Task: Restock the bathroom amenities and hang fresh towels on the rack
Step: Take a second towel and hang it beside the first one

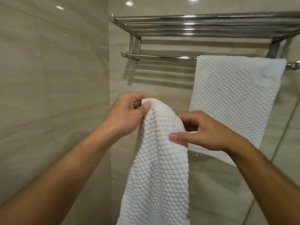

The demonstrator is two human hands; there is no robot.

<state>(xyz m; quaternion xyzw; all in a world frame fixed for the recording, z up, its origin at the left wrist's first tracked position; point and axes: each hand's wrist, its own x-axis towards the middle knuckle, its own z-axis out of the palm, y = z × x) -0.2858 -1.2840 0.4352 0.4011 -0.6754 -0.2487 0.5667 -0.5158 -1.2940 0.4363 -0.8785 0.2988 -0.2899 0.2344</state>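
from where i sit, the fresh towel (155, 168) is held up in front of the rack, lower than the lower bar (159, 56) and not touching it. the left hand (126, 111) pinches the towel's top corner between thumb and curled fingers. the right hand (204, 132) pinches the same top edge a little lower and to the right, thumb on the front face and fingers tucked behind. the two hands are near each other but apart, so the cloth between them bunches into a rounded fold rather than lying flat. the rest hangs loose between the forearms and runs out of the bottom of the view. i read this grip as finding the hem: with two pinch points on one edge i could draw the hands apart and spread the towel to its width before it goes over the bar. a hung towel (233, 98) already drapes flat and square over the right part of the lower bar, its lower end passing behind the right wrist, so the stretch of bar to its left looks like the place for this one. the top shelf (194, 26) of chrome rails sits above, fixed to the tiled wall (53, 78). i judge the towel work about half done; no amenities are in view.
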